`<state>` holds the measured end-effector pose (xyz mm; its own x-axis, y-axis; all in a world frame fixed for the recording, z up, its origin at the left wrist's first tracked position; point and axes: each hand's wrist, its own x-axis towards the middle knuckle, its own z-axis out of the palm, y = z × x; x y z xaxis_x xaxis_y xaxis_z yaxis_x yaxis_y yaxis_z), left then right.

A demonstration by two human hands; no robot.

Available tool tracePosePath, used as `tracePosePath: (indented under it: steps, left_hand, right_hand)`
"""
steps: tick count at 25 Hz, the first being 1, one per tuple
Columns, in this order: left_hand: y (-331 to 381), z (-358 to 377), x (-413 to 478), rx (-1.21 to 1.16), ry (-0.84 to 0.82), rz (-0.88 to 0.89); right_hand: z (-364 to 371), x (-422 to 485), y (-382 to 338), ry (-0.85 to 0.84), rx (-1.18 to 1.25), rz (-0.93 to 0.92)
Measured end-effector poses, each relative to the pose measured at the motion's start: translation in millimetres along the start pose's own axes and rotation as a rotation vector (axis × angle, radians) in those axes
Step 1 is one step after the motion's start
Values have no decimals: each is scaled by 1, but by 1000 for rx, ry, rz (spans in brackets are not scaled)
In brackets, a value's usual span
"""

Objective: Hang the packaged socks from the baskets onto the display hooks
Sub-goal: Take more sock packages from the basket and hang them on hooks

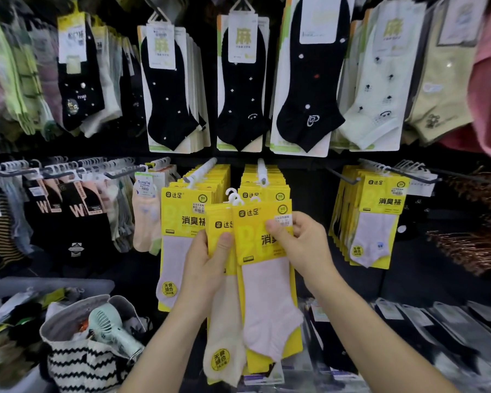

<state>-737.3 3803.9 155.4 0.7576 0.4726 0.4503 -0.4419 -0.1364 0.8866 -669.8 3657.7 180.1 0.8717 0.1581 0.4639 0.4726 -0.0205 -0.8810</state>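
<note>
I hold a small stack of yellow-carded sock packs in front of the display. My left hand (210, 259) grips the rear pack with a cream sock (224, 321), thumb on its front. My right hand (301, 242) pinches the front pack with a pale pink sock (267, 302) at its upper right. White plastic hanger loops (234, 197) stick up from the held packs. Just behind them, two white display hooks (200, 170) (262, 170) carry rows of matching yellow packs (182, 217).
Black and pale socks (238, 95) hang on the upper row. More yellow packs (377, 217) hang at right, dark sock packs (68, 214) at left. A grey basket (0, 287) of packs, a striped bag (82, 364) and a mint hand fan (111, 327) lie lower left.
</note>
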Motion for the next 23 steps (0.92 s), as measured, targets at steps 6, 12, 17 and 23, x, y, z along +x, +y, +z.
tracePosePath:
  steps: [6,12,17,23]
  left_hand:
    - [11,-23,11,101,141,81]
    - [14,-49,14,137,171,131]
    - [13,-53,10,123,125,140]
    - [14,-53,7,136,102,135]
  right_hand:
    - [1,33,-16,115,43,31]
    - [5,37,-14,166,-105,-4]
    - [2,35,-8,205,-155,2]
    - [8,49,8,229,-252,33]
